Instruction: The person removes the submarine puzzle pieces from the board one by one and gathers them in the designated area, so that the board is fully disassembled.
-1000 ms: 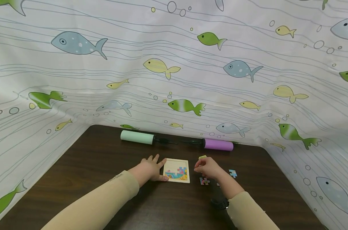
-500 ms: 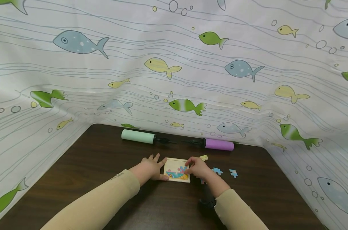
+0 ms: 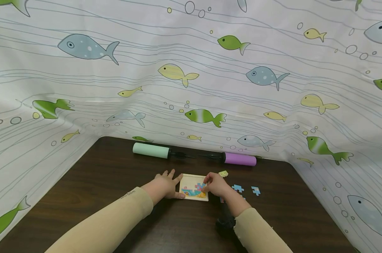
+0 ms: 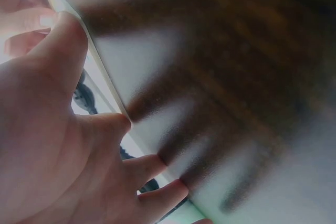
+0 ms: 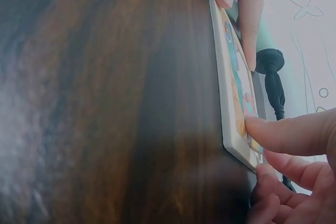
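Observation:
A small square jigsaw board (image 3: 192, 178) with a pale wooden rim lies mid-table, its lower part filled with a colourful picture. My left hand (image 3: 165, 186) is spread at its left side, thumb and index finger against the frame's edge; the other fingers reach onto the table. My right hand (image 3: 217, 184) is at the board's right side. In the right wrist view its thumb (image 5: 283, 132) and index finger pinch a puzzle piece (image 5: 255, 146) at the board's edge, mostly hidden by the fingers. Blue-and-pink pieces (image 3: 200, 187) show beside the fingertips.
Loose blue puzzle pieces (image 3: 237, 188) lie right of my right hand, one (image 3: 256, 190) farther out. A yellow piece (image 3: 223, 174) sits behind the hand; others are partly covered by the forearm. A mint hand pump (image 3: 151, 150) and a purple one (image 3: 239, 159) lie along the back, before a fish-print curtain.
My right hand has moved left from the loose pieces to the board's right edge, uncovering a blue piece on the table. Over the last half second it barely shifts. My left hand stays put.

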`<state>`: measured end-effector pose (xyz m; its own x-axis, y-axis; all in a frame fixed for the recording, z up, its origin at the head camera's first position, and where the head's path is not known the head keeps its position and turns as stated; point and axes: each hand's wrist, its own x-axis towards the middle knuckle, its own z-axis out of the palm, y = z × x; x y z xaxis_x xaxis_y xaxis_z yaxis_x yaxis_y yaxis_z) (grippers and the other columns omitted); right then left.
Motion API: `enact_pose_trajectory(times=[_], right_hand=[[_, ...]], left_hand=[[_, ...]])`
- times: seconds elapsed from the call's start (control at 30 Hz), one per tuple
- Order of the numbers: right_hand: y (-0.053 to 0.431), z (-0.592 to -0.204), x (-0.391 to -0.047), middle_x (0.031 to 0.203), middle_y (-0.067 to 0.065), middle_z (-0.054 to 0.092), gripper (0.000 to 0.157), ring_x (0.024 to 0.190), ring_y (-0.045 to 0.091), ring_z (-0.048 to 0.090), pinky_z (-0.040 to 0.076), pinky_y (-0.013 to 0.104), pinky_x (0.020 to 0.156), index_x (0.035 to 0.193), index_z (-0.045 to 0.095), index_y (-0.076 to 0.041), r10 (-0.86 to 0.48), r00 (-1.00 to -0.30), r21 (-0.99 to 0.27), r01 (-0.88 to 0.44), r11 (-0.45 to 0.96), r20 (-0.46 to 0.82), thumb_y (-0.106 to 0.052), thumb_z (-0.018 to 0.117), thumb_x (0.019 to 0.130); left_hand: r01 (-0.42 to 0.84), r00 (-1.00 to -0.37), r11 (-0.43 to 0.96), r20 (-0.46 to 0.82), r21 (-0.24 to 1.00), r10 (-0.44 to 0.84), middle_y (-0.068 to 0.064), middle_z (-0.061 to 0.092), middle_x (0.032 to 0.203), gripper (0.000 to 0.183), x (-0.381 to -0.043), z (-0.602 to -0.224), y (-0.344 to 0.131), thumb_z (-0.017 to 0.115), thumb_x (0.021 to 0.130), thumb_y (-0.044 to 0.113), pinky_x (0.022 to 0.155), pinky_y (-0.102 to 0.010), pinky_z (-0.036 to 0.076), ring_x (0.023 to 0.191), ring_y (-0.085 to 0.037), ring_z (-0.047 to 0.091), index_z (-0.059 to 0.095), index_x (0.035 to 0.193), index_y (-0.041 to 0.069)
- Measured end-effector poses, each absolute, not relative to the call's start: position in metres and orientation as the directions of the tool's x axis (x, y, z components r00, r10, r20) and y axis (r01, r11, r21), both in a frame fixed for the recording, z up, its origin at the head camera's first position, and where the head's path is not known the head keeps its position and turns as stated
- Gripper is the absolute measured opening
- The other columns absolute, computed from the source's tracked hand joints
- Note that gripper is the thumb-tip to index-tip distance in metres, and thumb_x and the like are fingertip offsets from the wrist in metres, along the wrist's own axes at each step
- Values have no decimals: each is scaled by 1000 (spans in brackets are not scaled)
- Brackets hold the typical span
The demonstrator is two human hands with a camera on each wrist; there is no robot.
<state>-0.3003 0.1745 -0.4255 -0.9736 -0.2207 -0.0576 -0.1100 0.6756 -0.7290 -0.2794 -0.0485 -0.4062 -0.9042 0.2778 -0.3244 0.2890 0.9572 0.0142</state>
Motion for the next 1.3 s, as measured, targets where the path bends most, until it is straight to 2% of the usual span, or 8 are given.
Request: enact_pose_trajectory(times=[0.13, 0.37, 0.53, 0.73, 1.03, 1.3], right_hand=[[174, -425, -301, 79, 6, 51, 31, 69, 19, 47, 39, 31, 61, 90, 57, -3, -229, -973, -711, -137, 690, -34, -1, 84, 76], [174, -426, -303, 80, 6, 52, 32, 70, 20, 48, 41, 31, 60, 90, 55, -4, -244, -969, -724, -154, 672, -21, 4, 83, 75], [175, -425, -302, 77, 7, 50, 20, 67, 19, 49, 43, 29, 56, 90, 57, -2, -256, -967, -771, -156, 617, -9, 8, 73, 82], [176, -423, -297, 75, 7, 51, 9, 59, 19, 52, 41, 29, 50, 93, 57, -1, -265, -964, -800, -141, 584, -24, 5, 64, 92], [179, -425, -296, 75, 6, 53, 11, 60, 19, 55, 43, 28, 50, 97, 62, -1, -281, -959, -811, -135, 569, -38, -1, 70, 89], [179, -428, -295, 74, 5, 56, 4, 61, 19, 58, 42, 30, 50, 94, 65, -1, -334, -942, -813, -173, 556, -28, -3, 68, 92]], left_hand=[[287, -906, 958, -322, 8, 275, -10, 22, 161, 91, -279, -406, -48, 52, 85, 74, 110, -55, 27, 145, -35, 25, 24, 159, 28], [292, -907, 956, -312, 13, 281, -11, 22, 161, 91, -279, -406, -48, 52, 86, 74, 110, -55, 27, 145, -36, 25, 25, 159, 28], [289, -907, 957, -315, 17, 279, -11, 22, 161, 90, -278, -405, -48, 53, 86, 73, 110, -55, 27, 144, -36, 26, 25, 159, 27], [285, -908, 958, -312, 27, 279, -12, 23, 161, 90, -278, -406, -48, 53, 86, 73, 110, -55, 27, 144, -36, 26, 26, 159, 27], [285, -912, 958, -300, 28, 280, -12, 24, 160, 91, -279, -409, -49, 54, 85, 73, 109, -55, 28, 143, -37, 27, 27, 158, 26], [285, -911, 958, -299, 34, 282, -13, 24, 160, 92, -281, -410, -50, 55, 85, 73, 109, -56, 28, 144, -37, 27, 27, 158, 26]])
